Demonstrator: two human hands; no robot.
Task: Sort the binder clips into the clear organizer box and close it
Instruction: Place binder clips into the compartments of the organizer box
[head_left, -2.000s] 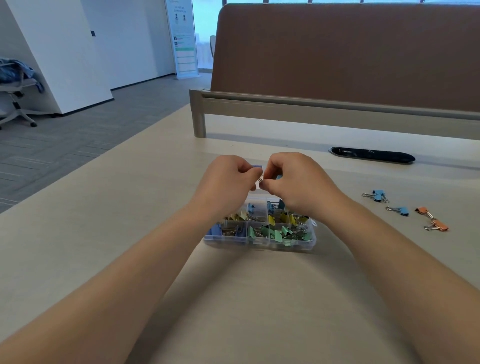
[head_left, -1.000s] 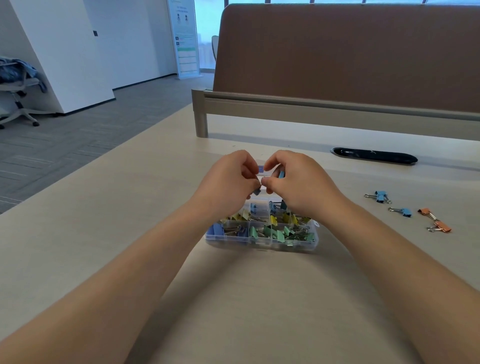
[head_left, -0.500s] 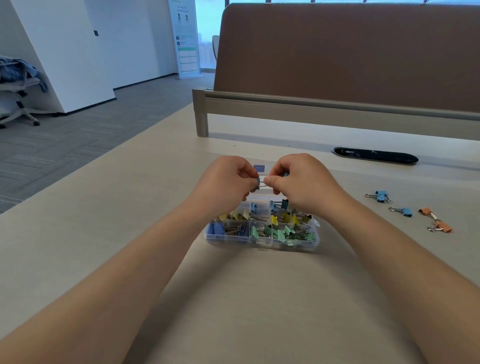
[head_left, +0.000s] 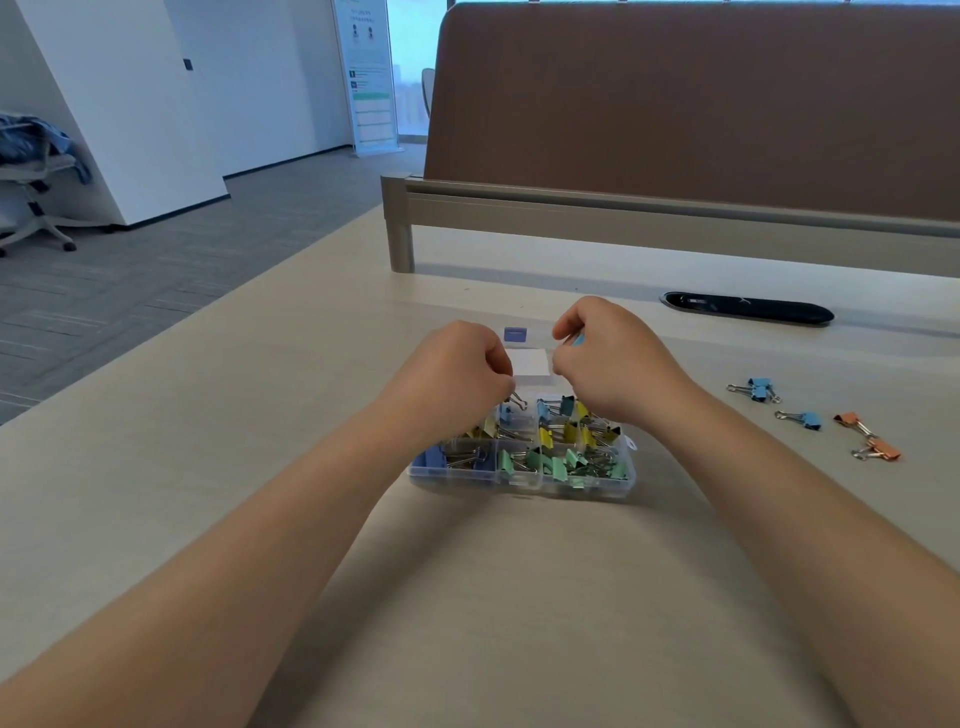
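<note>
The clear organizer box (head_left: 519, 475) lies open on the table, its compartments holding blue, yellow and green binder clips. Its lid (head_left: 530, 362), with a blue latch (head_left: 514, 334), lies back behind it. Over the box's back left corner, my left hand (head_left: 457, 374) has its fingers curled and pinches a blue binder clip (head_left: 511, 405), whose wire handle shows just under the fingertips. My right hand (head_left: 608, 358) hovers over the back right corner and pinches a light blue clip (head_left: 577, 340), mostly hidden by the fingers.
Loose clips lie to the right: a blue pair (head_left: 758, 389), a single blue one (head_left: 802, 418) and two orange ones (head_left: 852, 420) (head_left: 883, 449). A black cable slot (head_left: 748, 307) sits behind. A brown divider panel (head_left: 675, 104) bounds the far side. The table edge runs diagonally at left.
My hands were pressed together working two clips at one point. They have pulled apart, the left sinking toward the box and the right lifting slightly, which uncovers the lid.
</note>
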